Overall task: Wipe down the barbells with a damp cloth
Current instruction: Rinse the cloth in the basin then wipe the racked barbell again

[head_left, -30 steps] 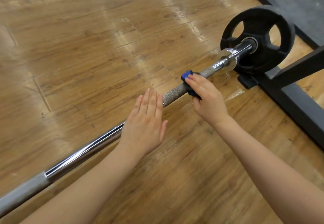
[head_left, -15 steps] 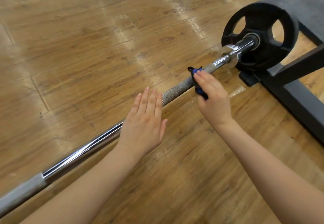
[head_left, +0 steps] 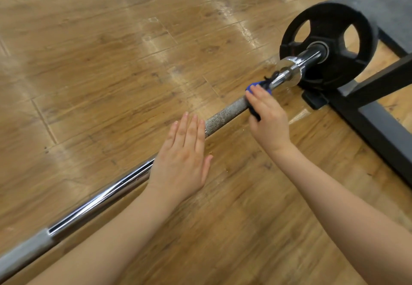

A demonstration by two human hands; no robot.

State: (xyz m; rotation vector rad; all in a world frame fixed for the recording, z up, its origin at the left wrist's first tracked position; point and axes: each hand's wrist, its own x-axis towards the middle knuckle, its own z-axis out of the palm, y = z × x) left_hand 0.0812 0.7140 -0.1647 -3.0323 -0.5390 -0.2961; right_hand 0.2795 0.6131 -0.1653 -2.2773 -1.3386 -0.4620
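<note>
On the wooden floor [head_left: 111, 61] a heavy, rigid barbell [head_left: 225, 114] is lain, steadied by the flat, open left hand [head_left: 181, 159] mid-shaft, while a soft blue cloth [head_left: 256, 86] is gripped round the rough section near the collar by the right hand [head_left: 266, 117].

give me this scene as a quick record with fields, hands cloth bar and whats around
left hand: left hand lies flat, fingers straight, on the long steel barbell
right hand: right hand holds the blue damp cloth wrapped over the bar
cloth position: at the far end of the rough grey knurled section, just short of the shiny metal collar
plate: round black weight plate on the bar's far end
floor: glossy wooden plank floor
nearby: dark metal rack base to the right of the plate
</note>
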